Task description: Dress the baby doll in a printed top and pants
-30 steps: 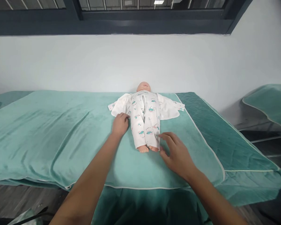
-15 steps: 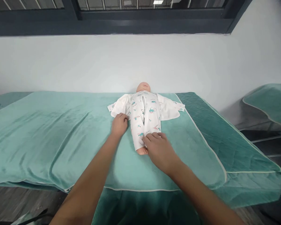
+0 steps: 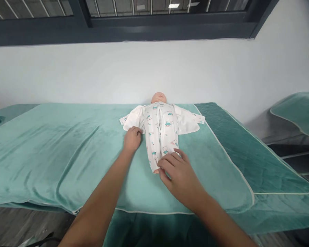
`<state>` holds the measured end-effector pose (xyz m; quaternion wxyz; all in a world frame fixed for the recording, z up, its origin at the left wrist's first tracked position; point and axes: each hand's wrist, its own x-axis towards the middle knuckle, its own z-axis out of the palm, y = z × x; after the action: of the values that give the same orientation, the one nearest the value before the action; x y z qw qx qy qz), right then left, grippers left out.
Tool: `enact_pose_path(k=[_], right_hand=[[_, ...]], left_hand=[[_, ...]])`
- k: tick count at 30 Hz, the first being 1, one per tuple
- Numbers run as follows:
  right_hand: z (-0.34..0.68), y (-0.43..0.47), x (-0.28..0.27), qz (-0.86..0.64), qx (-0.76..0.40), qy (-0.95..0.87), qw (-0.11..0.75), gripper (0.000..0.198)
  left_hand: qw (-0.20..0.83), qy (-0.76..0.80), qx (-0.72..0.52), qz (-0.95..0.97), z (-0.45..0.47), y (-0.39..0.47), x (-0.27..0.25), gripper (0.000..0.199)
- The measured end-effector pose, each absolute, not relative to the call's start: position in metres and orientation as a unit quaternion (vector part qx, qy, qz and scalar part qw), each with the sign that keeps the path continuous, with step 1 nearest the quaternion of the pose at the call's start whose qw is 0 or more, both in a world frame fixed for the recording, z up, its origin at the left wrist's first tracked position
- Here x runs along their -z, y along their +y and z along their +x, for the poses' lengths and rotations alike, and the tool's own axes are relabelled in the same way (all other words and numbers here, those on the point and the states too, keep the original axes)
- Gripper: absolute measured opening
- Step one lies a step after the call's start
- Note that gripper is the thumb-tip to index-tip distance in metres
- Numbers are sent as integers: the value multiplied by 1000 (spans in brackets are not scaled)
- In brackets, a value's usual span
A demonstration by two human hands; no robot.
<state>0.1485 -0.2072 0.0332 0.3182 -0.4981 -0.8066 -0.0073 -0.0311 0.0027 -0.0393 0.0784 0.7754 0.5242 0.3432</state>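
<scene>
A baby doll (image 3: 159,97) lies on its back, its head toward the wall. It wears white printed trousers (image 3: 167,123) and an open white baby jacket (image 3: 187,120) spread out to both sides. My left hand (image 3: 133,139) rests on the bed beside the doll, fingers curled at the jacket's lower edge; its fingertips are hidden. At the bottom of the trousers, my right hand (image 3: 179,173) pinches a leg cuff between thumb and forefinger, its other fingers loosely bent. A bit of the doll's foot (image 3: 156,171) shows below the cuff, and the hand covers the other leg's end.
A light green sheet (image 3: 54,144) with some wrinkles covers the bed, over a darker green quilted cover (image 3: 237,147) at the right. Behind stands a white wall (image 3: 92,72) under a dark window frame (image 3: 170,29). Another green-covered surface (image 3: 301,109) is at far right.
My right hand has shifted slightly down, its fingers spreading a little. The trouser cuff now covers more of the doll's foot. My left hand stays by the jacket; the view has tilted slightly.
</scene>
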Motion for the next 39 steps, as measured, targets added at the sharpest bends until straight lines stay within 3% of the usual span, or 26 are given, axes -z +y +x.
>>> enact_pose_path(k=[7, 12, 20, 24, 28, 32, 39], right_hand=[[180, -222, 11, -593, -15, -718, 364, 40], [183, -217, 19, -607, -68, -711, 349, 21], [234, -200, -20, -514, -254, -744, 344, 11], [260, -126, 10, -587, -105, -688, 413, 16], [259, -64, 37, -592, 22, -747, 303, 30], [252, -56, 38, -569, 67, -788, 227, 27], [240, -51, 27, -566, 62, -800, 192, 22]], left_hand=[[93, 523, -356, 769, -31, 4, 41, 27], [76, 518, -343, 780, -31, 1, 39, 27], [-87, 461, -249, 847, -22, -13, 27, 23], [-109, 393, -213, 888, -19, -13, 22, 27], [-116, 376, -187, 900, -20, -12, 21, 25], [-91, 369, -188, 906, -19, -7, 24, 27], [2, 362, -172, 916, -11, 7, 22, 32]])
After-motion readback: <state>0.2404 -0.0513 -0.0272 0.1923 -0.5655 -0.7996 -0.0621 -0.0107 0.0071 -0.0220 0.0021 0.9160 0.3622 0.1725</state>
